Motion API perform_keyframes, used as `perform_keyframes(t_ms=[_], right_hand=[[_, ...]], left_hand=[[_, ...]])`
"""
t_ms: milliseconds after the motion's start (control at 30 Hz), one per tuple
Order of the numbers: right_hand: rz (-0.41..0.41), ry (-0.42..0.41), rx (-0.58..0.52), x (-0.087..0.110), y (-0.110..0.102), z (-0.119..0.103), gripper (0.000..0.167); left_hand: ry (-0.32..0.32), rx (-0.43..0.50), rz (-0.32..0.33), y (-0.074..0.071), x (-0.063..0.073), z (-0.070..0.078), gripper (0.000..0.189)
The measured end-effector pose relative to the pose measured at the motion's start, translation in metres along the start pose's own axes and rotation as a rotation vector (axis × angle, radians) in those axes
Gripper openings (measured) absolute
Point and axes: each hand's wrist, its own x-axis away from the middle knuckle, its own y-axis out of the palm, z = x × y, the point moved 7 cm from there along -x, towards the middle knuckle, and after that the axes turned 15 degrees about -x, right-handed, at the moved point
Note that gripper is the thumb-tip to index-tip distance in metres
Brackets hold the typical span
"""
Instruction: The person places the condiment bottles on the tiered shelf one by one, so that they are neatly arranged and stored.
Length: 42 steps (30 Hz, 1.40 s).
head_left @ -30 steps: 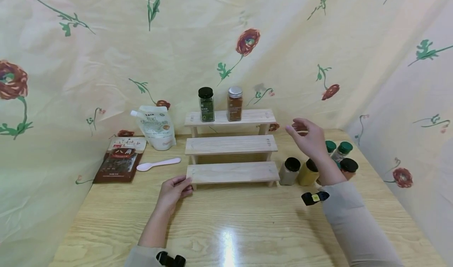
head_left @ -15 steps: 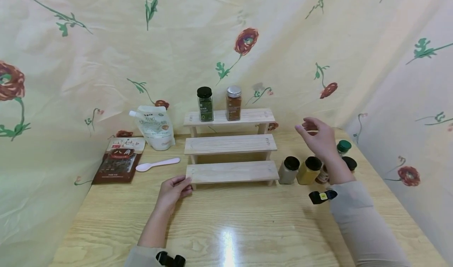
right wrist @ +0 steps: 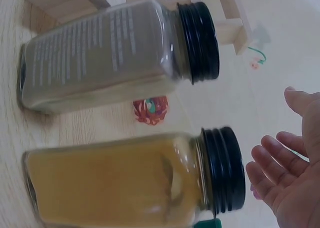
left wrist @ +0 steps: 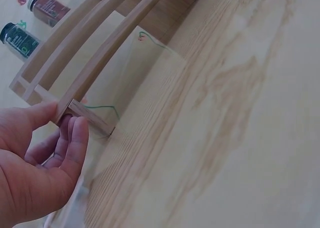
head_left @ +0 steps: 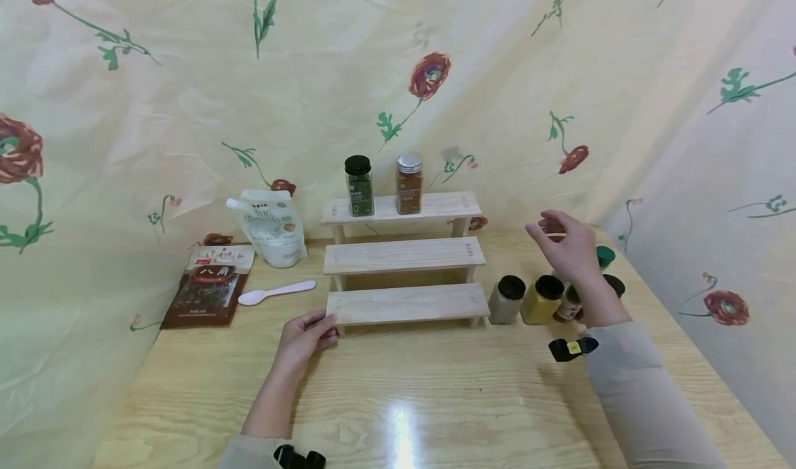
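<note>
My left hand (head_left: 302, 338) pinches the front left corner of a three-tier wooden rack (head_left: 407, 303). In the left wrist view, the thumb lies on the board's end and the fingers curl beneath it. My right hand (head_left: 567, 244) is raised above several spice jars with its fingers loosely bent, holding nothing. Nearest the rack stands a black-lidded jar of greyish powder (head_left: 506, 302), beside a black-lidded jar of yellow powder (head_left: 542, 302); both loom large in the right wrist view. Further jars, one with a green lid (head_left: 605, 255), are partly hidden by the right hand and forearm.
On the top tier stand a green-filled jar (head_left: 360, 187) and a silver-lidded, reddish-brown jar (head_left: 409, 184). Left of the rack are a white spouted pouch (head_left: 273, 228), a brown packet (head_left: 208, 286) and a pale spoon (head_left: 276, 292). Floral cloth (head_left: 323, 96) hangs behind the table.
My right hand has moved to the right, away from the rack and over the jars. My left hand keeps its hold on the rack's corner. The view has shifted slightly.
</note>
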Motion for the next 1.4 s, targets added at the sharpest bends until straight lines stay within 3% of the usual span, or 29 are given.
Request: perform_keyframes(t_ms=[333, 800, 1100, 1400], right_hand=[[0.017, -0.021, 0.085, -0.002, -0.029, 0.015, 0.064], [-0.152, 0.032, 0.32, 0.003, -0.043, 0.045, 0.058], [-0.239, 0.114, 0.321, 0.001, -0.045, 0.06, 0.051], [-0.193, 0.09, 0.299, 0.0, -0.044, 0.061, 0.053]], left_hand=[[-0.078, -0.041, 0.013, -0.001, -0.002, -0.004, 0.042], [-0.075, -0.039, 0.016, -0.001, -0.002, -0.002, 0.041], [-0.079, -0.037, 0.011, 0.001, -0.002, -0.002, 0.039], [-0.079, -0.037, 0.009, 0.0, -0.002, -0.002, 0.04]])
